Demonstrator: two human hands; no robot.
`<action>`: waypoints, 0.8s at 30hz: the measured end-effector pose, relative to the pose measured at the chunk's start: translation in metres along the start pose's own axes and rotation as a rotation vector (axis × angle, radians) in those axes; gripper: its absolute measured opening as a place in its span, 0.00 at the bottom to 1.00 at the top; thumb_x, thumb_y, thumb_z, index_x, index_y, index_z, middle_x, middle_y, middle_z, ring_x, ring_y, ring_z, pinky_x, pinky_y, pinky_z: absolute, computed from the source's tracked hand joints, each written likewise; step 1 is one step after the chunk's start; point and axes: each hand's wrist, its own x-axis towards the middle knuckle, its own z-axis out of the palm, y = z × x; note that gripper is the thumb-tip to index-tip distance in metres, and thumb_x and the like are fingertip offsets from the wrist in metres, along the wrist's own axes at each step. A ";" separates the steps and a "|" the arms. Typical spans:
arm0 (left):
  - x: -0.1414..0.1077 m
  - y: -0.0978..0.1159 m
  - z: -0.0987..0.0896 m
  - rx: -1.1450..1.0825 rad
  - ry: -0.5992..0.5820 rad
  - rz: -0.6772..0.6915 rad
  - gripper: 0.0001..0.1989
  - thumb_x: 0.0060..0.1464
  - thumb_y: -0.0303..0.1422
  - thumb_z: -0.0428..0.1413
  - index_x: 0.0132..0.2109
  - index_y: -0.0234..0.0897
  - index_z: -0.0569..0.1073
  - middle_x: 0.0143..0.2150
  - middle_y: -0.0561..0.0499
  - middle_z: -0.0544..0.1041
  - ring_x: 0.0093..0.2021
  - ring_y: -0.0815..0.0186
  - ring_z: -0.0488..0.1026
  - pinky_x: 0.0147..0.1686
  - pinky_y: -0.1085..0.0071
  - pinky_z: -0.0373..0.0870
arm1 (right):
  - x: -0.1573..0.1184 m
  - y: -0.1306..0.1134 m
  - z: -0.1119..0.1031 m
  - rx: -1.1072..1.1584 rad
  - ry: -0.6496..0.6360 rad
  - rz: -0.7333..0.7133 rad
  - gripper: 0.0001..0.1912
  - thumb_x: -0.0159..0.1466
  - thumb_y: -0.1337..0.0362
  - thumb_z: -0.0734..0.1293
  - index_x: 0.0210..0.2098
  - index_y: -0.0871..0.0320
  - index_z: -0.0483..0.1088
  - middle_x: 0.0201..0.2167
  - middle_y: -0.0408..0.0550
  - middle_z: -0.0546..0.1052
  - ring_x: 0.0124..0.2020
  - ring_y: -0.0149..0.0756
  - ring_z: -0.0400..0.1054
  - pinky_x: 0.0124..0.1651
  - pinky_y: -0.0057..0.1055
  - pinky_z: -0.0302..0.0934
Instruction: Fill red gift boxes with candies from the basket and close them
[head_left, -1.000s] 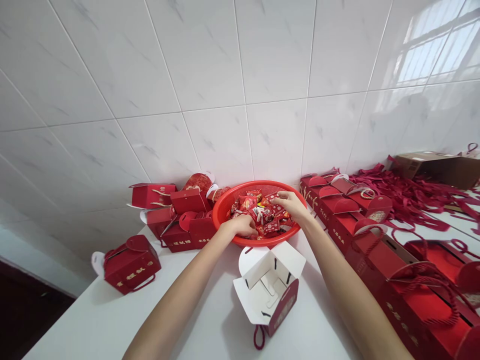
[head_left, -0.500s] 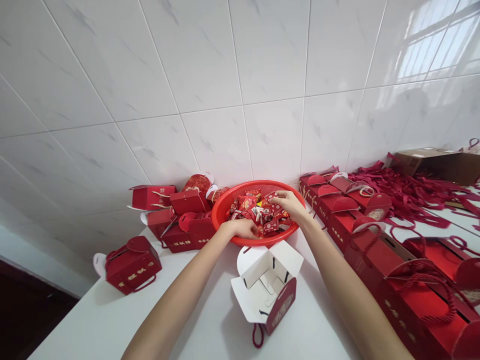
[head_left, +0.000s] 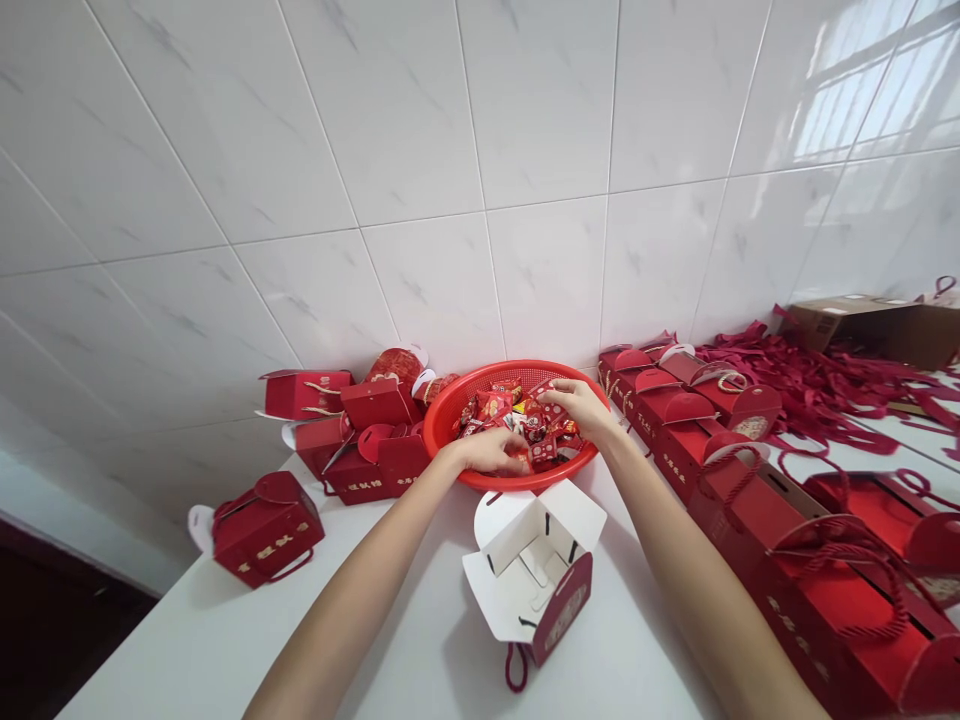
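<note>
A red plastic basket (head_left: 444, 420) holds a heap of wrapped candies (head_left: 495, 404), mostly in red wrappers. My left hand (head_left: 491, 450) is inside its near side, fingers curled down around a red wrapped candy; part of that candy is hidden. At the right side of the heap, my right hand (head_left: 581, 402) pinches a red packet with white dots (head_left: 551, 396) between thumb and fingers. Directly in front of the basket stands an open gift box (head_left: 525, 590), white inside and dark red outside, its flaps spread and a rope handle hanging down at the front.
Closed red gift boxes (head_left: 382, 470) are grouped left of the basket, with a single box (head_left: 268, 530) nearer the left table edge. Rows of red boxes (head_left: 795, 560) line the right side. Behind them lie tangled red ribbons (head_left: 817, 385) and a cardboard box (head_left: 855, 318). A tiled wall (head_left: 427, 280) rises behind.
My left hand has risen slightly and shifted a little right among the candies. My right hand stays nearly in place at the dotted packet. The open box has not moved.
</note>
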 end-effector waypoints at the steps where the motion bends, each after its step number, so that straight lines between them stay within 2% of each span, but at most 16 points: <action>1: 0.001 -0.002 0.001 -0.042 0.107 0.003 0.15 0.50 0.36 0.59 0.44 0.33 0.79 0.39 0.48 0.80 0.40 0.59 0.75 0.41 0.68 0.70 | 0.000 -0.001 0.000 0.030 -0.004 0.009 0.10 0.44 0.61 0.72 0.21 0.57 0.68 0.21 0.40 0.72 0.24 0.30 0.64 0.28 0.26 0.58; 4: 0.004 -0.007 0.001 -0.185 0.441 0.021 0.19 0.50 0.30 0.59 0.50 0.33 0.76 0.52 0.43 0.78 0.52 0.55 0.74 0.54 0.64 0.68 | -0.001 -0.002 0.000 0.091 -0.010 0.029 0.09 0.43 0.61 0.72 0.21 0.57 0.70 0.21 0.40 0.72 0.23 0.30 0.64 0.26 0.26 0.57; 7: 0.004 -0.010 0.000 -0.324 0.592 0.069 0.24 0.46 0.24 0.61 0.53 0.35 0.74 0.59 0.43 0.75 0.61 0.54 0.69 0.62 0.60 0.63 | -0.002 -0.002 0.000 0.085 -0.023 0.018 0.09 0.44 0.61 0.71 0.21 0.57 0.68 0.19 0.39 0.71 0.23 0.29 0.64 0.26 0.26 0.57; 10: 0.003 -0.009 -0.001 -0.412 0.636 0.129 0.25 0.45 0.21 0.61 0.53 0.37 0.74 0.60 0.45 0.74 0.62 0.55 0.68 0.63 0.58 0.62 | -0.004 -0.004 0.001 0.022 -0.063 0.018 0.09 0.44 0.62 0.71 0.21 0.57 0.68 0.19 0.39 0.71 0.22 0.29 0.64 0.26 0.25 0.57; 15: 0.001 -0.004 0.000 -0.477 0.643 0.164 0.25 0.44 0.19 0.59 0.51 0.38 0.75 0.60 0.45 0.74 0.62 0.55 0.69 0.60 0.57 0.67 | -0.008 -0.006 0.002 -0.063 -0.125 0.056 0.06 0.47 0.62 0.70 0.22 0.58 0.71 0.20 0.40 0.73 0.21 0.29 0.64 0.24 0.25 0.56; 21: 0.003 -0.007 0.002 -0.543 0.631 0.182 0.17 0.48 0.30 0.65 0.46 0.34 0.77 0.52 0.42 0.79 0.53 0.55 0.76 0.58 0.54 0.69 | -0.009 -0.005 0.002 -0.114 -0.216 0.042 0.08 0.47 0.61 0.73 0.24 0.59 0.74 0.24 0.42 0.75 0.26 0.31 0.67 0.28 0.27 0.60; 24: 0.004 -0.010 0.002 -0.520 0.667 0.184 0.17 0.48 0.34 0.66 0.45 0.34 0.78 0.51 0.42 0.80 0.53 0.55 0.76 0.58 0.55 0.69 | -0.006 -0.003 0.002 -0.114 -0.143 0.013 0.10 0.47 0.60 0.74 0.25 0.59 0.73 0.26 0.43 0.76 0.29 0.33 0.68 0.32 0.28 0.61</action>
